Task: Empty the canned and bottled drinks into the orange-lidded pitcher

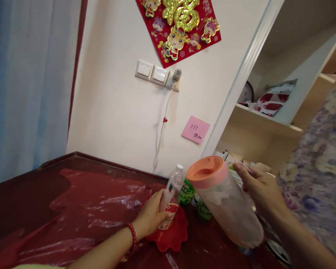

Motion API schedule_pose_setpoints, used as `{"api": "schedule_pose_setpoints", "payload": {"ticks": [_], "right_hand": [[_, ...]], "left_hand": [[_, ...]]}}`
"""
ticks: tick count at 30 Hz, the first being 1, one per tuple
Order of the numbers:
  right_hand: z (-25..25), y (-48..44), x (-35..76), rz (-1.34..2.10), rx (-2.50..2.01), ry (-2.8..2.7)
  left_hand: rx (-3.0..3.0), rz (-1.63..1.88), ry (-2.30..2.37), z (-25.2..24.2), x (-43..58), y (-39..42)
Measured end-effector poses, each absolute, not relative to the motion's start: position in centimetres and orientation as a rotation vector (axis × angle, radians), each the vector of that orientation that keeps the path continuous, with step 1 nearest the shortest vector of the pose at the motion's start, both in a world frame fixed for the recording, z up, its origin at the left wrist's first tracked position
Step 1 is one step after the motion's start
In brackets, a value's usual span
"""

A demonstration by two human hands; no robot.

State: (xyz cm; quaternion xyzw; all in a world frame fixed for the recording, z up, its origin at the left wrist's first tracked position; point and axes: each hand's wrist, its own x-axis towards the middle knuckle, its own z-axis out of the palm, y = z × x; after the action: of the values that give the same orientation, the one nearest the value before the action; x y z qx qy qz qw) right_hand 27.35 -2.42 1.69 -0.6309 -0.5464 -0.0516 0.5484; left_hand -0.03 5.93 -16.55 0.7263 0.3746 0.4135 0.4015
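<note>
My left hand (152, 213), a red bead bracelet on its wrist, is wrapped round a clear plastic bottle (178, 184) with a white cap and a red and white label. The bottle stands nearly upright over a red scalloped plate (168, 243); whether its base touches the plate is hidden. In my right hand (261, 186) is the handle of a large clear pitcher (229, 209) with an orange lid. The pitcher tilts with its lid to the left, toward the bottle. Green patterned cans (187, 192) stand just behind, between bottle and pitcher.
Wrinkled red plastic film (100, 201) covers part of the dark red table (22, 198). A white cord (161, 136) hangs down the wall behind. Open shelves (268, 119) and a floral cloth (319, 168) are on the right. A blue curtain (30, 82) hangs at left.
</note>
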Motion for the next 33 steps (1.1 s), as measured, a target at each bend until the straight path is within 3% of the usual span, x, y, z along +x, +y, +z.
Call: {"api": "schedule_pose_setpoints", "payload": {"ticks": [33], "right_hand": [[5.7, 0.9, 26.1, -0.342, -1.580, -1.698]], "left_hand": [[1.934, 0.960, 1.099, -15.5, -0.5, 5.3]]}}
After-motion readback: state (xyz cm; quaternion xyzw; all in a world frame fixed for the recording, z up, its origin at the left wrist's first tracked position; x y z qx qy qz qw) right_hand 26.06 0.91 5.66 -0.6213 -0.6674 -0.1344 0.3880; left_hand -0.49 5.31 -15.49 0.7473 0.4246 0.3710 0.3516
